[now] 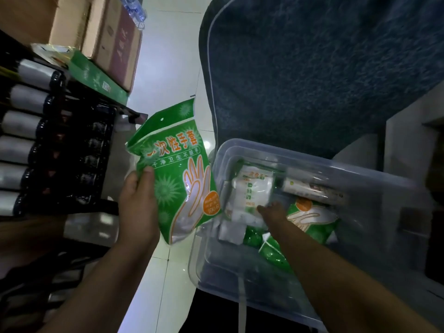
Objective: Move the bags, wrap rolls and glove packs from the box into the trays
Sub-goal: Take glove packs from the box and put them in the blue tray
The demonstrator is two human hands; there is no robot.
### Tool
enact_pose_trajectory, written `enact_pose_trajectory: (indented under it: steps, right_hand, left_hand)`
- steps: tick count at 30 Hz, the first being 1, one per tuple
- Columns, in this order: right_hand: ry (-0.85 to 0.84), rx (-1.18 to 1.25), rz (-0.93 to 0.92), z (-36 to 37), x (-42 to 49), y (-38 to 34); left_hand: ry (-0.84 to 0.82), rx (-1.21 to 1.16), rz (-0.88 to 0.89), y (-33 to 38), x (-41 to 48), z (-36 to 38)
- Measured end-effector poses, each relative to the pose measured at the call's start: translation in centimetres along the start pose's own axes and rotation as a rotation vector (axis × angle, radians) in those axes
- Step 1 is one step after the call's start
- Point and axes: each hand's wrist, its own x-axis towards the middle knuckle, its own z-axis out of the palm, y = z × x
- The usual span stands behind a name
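a: what have i got in the left hand (138, 200)?

b: a green glove pack (179, 174), pinched by its lower left edge, thumb on the front. it's held up over the pale floor (173, 73), between the black trays (72, 150) on the left and the clear box (360, 203) on the right.

a: and my right hand (272, 210)?

b: down inside the box, fingertips touching a white pack (252, 191). whether it has closed on it, i cannot tell.

a: what else is in the box?

b: another green glove pack (312, 219) just right of the hand, a wrap roll (312, 188) lying behind it, more green packs lower down.

a: trays?

b: rolls (24, 123) in a row in the left one; a green pack (96, 75) lies above them, beside cardboard boxes (103, 32).
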Motion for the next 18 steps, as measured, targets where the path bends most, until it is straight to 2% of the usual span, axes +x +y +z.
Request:
enact_pose_trajectory:
  steps: [3, 5, 8, 13, 16, 18]
  right_hand:
    - [0.016, 0.088, 0.037, 0.3, -0.8, -0.8]
    - [0.017, 0.096, 0.000, 0.0, -2.6, -1.3]
    - [0.064, 0.159, -0.130, -0.6, -6.6, -2.0]
    - [0.195, 0.112, -0.386, -3.2, -15.4, -3.1]
    - [0.334, 0.098, -0.488, -5.3, -20.4, -4.0]
    - [0.459, 0.028, -0.644, -6.3, -23.2, -4.5]
  left_hand:
    - [-0.029, 0.006, -0.024, 0.2, 0.4, -0.2]
    - [-0.051, 0.016, -0.020, 0.8, 0.4, -0.2]
    - [-0.078, 0.056, 0.003, 1.8, -0.1, -0.1]
    - [-0.184, 0.129, -0.002, 4.0, -2.3, 0.2]
    - [-0.275, 0.175, 0.011, 5.2, -4.7, 1.1]
    - [-0.346, 0.178, 0.003, 6.3, -6.6, 2.1]
